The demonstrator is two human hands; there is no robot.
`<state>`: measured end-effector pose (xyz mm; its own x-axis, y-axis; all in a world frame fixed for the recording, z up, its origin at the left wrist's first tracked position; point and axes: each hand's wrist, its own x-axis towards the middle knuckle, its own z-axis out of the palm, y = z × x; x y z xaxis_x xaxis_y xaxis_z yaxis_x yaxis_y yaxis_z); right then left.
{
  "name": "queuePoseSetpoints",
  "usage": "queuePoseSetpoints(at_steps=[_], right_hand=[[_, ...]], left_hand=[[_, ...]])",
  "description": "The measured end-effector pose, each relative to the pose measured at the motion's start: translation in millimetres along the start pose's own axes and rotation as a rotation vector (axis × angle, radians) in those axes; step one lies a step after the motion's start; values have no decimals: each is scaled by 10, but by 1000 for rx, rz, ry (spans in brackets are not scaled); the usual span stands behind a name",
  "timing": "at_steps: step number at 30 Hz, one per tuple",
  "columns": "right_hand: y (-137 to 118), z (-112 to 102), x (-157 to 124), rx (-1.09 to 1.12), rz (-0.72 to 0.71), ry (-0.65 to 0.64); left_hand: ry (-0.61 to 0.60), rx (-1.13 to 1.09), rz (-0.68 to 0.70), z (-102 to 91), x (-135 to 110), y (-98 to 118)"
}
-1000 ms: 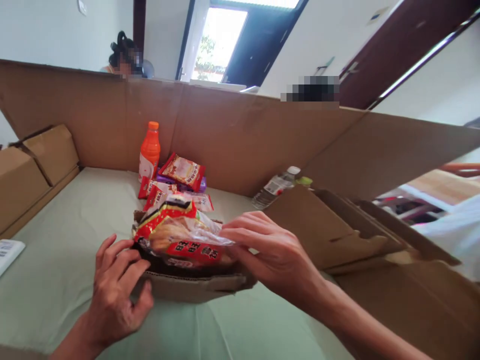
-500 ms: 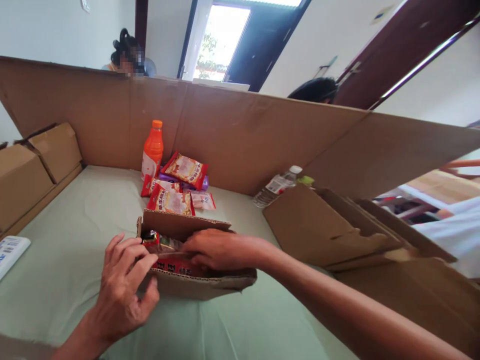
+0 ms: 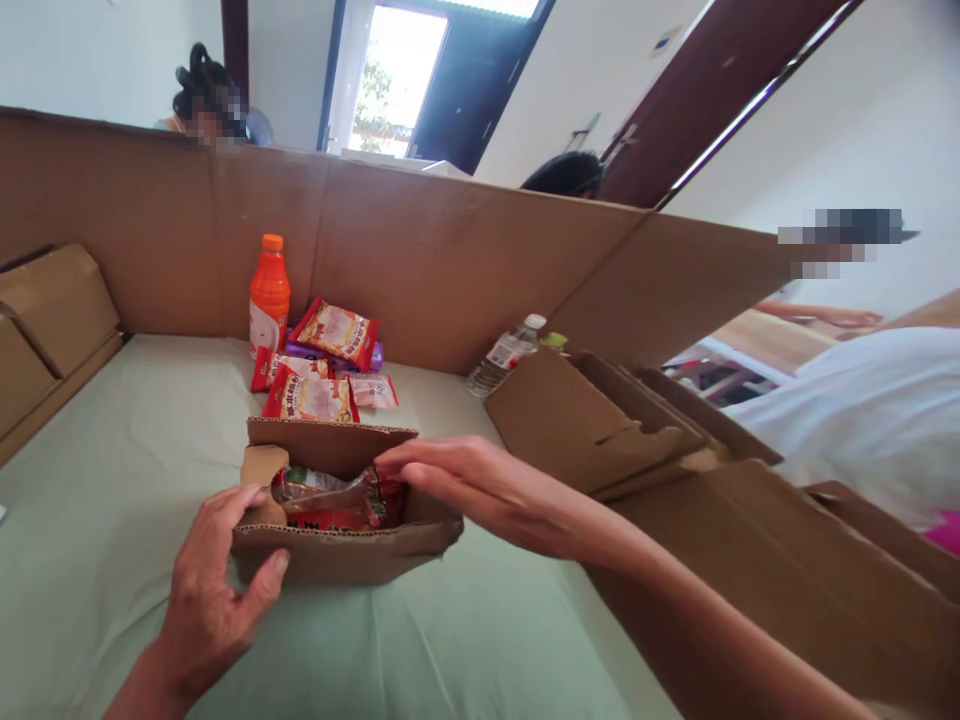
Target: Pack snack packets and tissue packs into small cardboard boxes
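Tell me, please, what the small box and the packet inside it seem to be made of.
Small box: corrugated cardboard, matte brown; the fluted edge shows along its rim. Packet: likely plastic film, glossy, clear and red; it crinkles and glints.

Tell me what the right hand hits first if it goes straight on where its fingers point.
The right hand points left into the cardboard box. It would first meet the snack packet lying there; its fingertips look nearly on it, though depth is unclear.

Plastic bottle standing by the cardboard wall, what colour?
The upright plastic bottle is orange, cap included; head view.
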<state>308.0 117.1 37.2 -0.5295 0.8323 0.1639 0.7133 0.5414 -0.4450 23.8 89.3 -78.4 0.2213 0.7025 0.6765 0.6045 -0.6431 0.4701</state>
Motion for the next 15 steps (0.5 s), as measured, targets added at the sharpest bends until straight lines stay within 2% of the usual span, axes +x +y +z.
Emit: queuePoseSetpoints(at_steps=[2, 4, 7, 10, 12, 15], right_hand=[[42, -73, -230, 39, 86, 132], [117, -58, -454, 10, 146, 229], [227, 142, -659, 0, 165, 202], [278, 387, -684, 30, 143, 181], [291, 485, -662, 42, 129, 217], [318, 542, -650, 60, 79, 221]], left_hand=[[-2, 0, -29, -17, 19, 0], [19, 9, -65, -13, 35, -4], [38, 29, -107, 19, 39, -13], [-8, -5, -113, 9, 28, -34], [-67, -96, -73, -46, 35, -59], [-219, -304, 12, -182, 81, -101]])
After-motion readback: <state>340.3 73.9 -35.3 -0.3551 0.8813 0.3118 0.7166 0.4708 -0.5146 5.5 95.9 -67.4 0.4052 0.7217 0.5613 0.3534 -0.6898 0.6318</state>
